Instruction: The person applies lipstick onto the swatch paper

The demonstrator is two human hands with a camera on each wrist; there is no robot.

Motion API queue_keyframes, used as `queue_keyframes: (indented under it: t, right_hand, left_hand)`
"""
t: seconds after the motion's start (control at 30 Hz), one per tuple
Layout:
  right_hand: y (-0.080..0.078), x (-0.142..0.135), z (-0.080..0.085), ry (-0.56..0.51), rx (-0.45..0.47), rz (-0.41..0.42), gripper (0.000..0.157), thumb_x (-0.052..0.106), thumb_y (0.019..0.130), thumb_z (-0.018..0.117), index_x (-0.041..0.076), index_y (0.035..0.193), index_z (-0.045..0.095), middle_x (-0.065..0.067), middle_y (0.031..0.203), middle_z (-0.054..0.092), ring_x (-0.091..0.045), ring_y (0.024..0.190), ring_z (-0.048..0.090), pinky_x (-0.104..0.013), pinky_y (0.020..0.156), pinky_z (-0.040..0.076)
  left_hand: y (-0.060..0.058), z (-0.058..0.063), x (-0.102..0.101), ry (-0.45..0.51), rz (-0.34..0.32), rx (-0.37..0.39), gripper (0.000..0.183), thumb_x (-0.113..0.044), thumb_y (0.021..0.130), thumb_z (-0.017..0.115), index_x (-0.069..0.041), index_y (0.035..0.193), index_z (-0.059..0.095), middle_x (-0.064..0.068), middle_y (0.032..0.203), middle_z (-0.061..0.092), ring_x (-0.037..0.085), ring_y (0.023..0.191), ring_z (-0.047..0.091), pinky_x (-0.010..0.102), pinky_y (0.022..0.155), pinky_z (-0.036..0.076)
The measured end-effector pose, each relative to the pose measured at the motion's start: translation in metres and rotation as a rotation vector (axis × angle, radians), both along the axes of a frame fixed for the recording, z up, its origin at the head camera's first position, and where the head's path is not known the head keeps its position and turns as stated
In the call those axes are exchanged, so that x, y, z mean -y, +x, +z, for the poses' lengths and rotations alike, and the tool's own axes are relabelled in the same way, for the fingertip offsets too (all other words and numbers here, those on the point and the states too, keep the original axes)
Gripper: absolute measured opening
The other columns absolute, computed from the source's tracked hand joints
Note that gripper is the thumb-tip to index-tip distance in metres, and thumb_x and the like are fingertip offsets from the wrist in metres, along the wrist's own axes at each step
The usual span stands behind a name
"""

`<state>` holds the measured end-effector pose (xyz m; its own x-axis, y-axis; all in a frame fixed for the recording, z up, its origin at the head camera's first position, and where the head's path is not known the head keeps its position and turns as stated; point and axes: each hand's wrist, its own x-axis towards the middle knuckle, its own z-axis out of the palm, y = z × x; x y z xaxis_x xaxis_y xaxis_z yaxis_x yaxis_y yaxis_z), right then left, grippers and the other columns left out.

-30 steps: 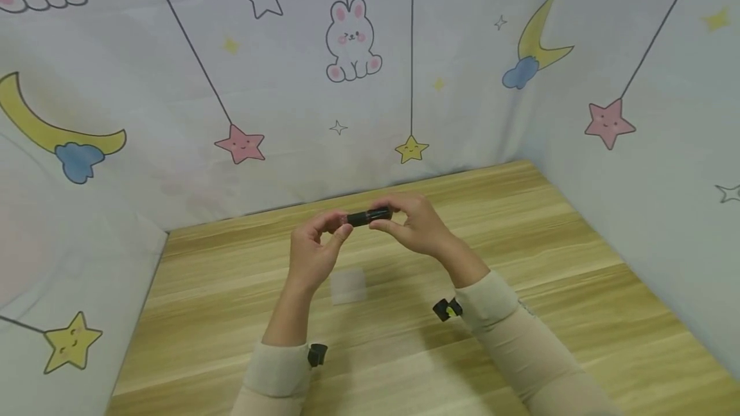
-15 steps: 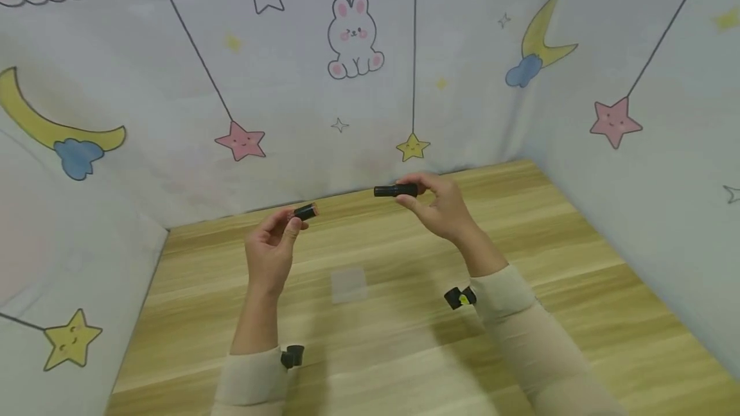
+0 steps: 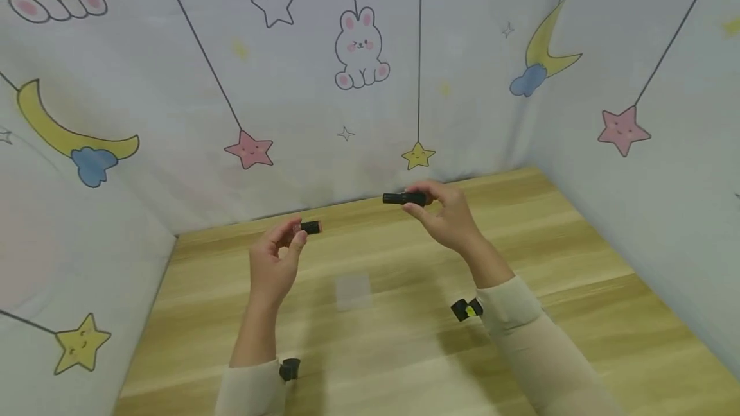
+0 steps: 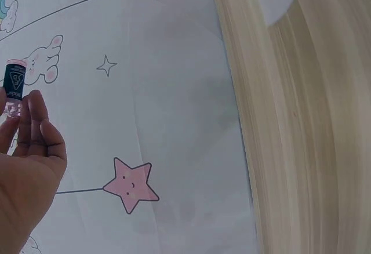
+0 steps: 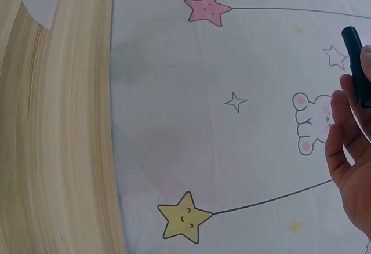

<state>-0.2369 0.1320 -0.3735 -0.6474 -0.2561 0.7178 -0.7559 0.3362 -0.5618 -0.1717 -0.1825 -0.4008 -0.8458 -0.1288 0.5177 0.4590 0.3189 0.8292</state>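
My left hand pinches a short lipstick cap between thumb and fingers, above the back of the table. Up close in the left wrist view, the cap is black with a white printed label, a pink rim and a clear pinkish end. Farther right, my right hand holds a black lipstick tube by its thicker end, with the narrower end pointing left toward the cap. A wide gap separates the two pieces. In the right wrist view only part of the tube shows beside the fingers.
A pale square sheet lies on the wood-grain table between the forearms. White cloth walls printed with stars, moons and rabbits stand behind the table and at both sides. A black wrist camera sits at the right cuff.
One second ago the cap and the tube were joined end to end between both hands. They came apart, the left hand moving left and the right hand right. Since then the hands have barely moved.
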Motion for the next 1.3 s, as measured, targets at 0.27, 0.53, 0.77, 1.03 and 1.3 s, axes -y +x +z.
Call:
queue_keyframes:
  t: [0.27,0.53,0.77,1.03,1.3]
  right_hand:
    - [0.005,0.007,-0.004,0.000,0.033,-0.009,0.022,0.001,0.084,0.082,0.002,0.104,0.072,-0.008,0.090,0.071,-0.017,0.076,0.058,-0.025,0.071,0.044]
    - [0.009,0.013,0.001,0.006,0.037,-0.035,0.025,-0.001,0.082,0.082,0.002,0.104,0.072,-0.008,0.092,0.071,-0.013,0.077,0.058,-0.021,0.073,0.045]
    - [0.013,0.017,-0.001,0.026,0.049,-0.036,0.026,-0.001,0.081,0.082,0.001,0.105,0.072,-0.009,0.095,0.072,-0.010,0.078,0.058,-0.019,0.074,0.046]
    - [0.017,0.013,-0.010,0.002,0.033,-0.045,0.028,-0.007,0.080,0.082,0.002,0.105,0.073,-0.008,0.094,0.073,-0.006,0.077,0.055,-0.015,0.073,0.042]
    - [0.014,0.027,-0.008,-0.014,-0.015,-0.020,0.033,-0.015,0.074,0.081,-0.003,0.103,0.072,-0.015,0.089,0.072,-0.005,0.074,0.053,-0.014,0.068,0.040]
  left_hand:
    - [0.005,-0.019,0.026,-0.513,0.063,0.005,0.032,-0.002,0.095,0.069,0.005,0.127,0.066,0.015,0.110,0.066,0.026,0.091,0.064,0.046,0.078,0.054]
    - [0.014,-0.025,0.042,-0.697,0.051,0.193,0.036,-0.006,0.098,0.066,-0.001,0.133,0.064,0.009,0.112,0.062,0.025,0.098,0.064,0.038,0.081,0.056]
    - [0.021,-0.036,0.049,-0.772,0.072,0.311,0.033,-0.007,0.098,0.067,-0.005,0.131,0.066,0.004,0.107,0.061,0.018,0.092,0.063,0.032,0.077,0.055]
    - [0.021,-0.048,0.047,-0.822,0.048,0.318,0.028,-0.008,0.098,0.067,-0.004,0.125,0.069,0.004,0.105,0.063,0.015,0.086,0.061,0.032,0.074,0.053]
    - [0.026,-0.047,0.056,-0.821,0.073,0.363,0.029,-0.008,0.097,0.067,-0.004,0.126,0.069,0.006,0.106,0.063,0.017,0.088,0.062,0.034,0.077,0.054]
